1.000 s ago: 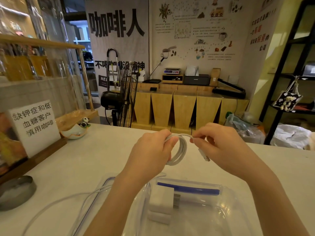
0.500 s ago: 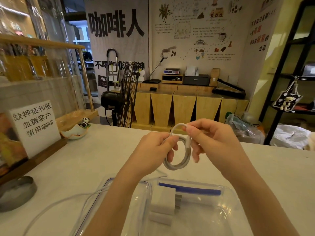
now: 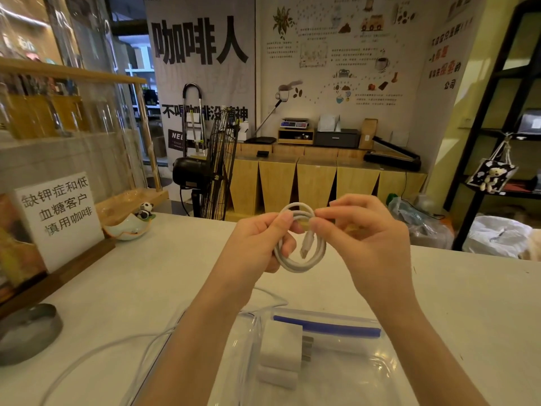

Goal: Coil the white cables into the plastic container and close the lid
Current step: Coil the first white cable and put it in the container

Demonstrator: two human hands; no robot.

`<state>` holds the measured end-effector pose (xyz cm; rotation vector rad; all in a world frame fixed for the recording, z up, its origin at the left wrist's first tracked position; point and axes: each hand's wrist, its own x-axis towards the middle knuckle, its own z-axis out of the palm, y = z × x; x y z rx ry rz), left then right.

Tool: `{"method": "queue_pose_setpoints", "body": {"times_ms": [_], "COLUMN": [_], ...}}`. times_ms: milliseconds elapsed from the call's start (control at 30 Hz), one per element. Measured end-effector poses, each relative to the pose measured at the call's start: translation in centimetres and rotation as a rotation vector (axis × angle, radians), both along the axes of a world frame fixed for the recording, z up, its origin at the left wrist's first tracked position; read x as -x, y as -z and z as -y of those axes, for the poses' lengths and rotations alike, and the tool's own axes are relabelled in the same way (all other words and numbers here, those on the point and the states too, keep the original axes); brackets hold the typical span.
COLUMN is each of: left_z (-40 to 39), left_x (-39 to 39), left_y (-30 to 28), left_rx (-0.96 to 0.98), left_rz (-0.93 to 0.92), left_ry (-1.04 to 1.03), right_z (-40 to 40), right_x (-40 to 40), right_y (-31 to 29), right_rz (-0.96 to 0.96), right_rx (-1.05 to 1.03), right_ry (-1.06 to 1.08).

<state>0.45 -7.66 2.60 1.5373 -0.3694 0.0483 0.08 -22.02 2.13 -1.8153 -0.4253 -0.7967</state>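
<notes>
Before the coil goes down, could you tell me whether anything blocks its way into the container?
Nothing visible: the coiled white cable is held above the open plastic container, whose white charger leaves room.

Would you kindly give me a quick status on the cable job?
Both hands, left and right, hold the coiled cable above the table. Container open, charger inside. Second cable loose, uncoiled.
</notes>
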Motion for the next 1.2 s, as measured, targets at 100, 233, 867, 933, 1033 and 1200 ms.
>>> {"method": "queue_pose_setpoints", "body": {"times_ms": [100, 233, 867, 933, 1033, 1200], "left_z": [0.4, 0.9, -0.2, -0.7, -1.1, -0.9], "left_x": [0.2, 0.5, 0.1, 0.3, 0.6, 1.0], "left_y": [0.0, 0.0, -0.3, -0.5, -0.9, -1.0], "left_rx": [0.044, 0.045, 0.443, 0.246, -0.059, -0.175], "left_rz": [0.035, 0.089, -0.219, -0.151, -0.005, 0.05], "left_ry": [0.052, 0.03, 0.238, 0.173, 0.076, 0.088], "right_z": [0.6, 1.0, 2.0, 3.1, 4.7, 5.2], "right_x": [-0.1, -0.1, -1.2, -1.1, -0.7, -0.2], "right_y": [-0.7, -1.2, -0.8, -1.4, -2.0, -1.7], "right_rz": [-0.446, -0.673, -0.685, -0.634, -0.6, -0.662], "right_rx": [-0.229, -0.258, -0.205, -0.042, 0.211, 0.338], "right_ry": [-0.315, -0.53, -0.541, -0.43, -0.378, -0.456]}}
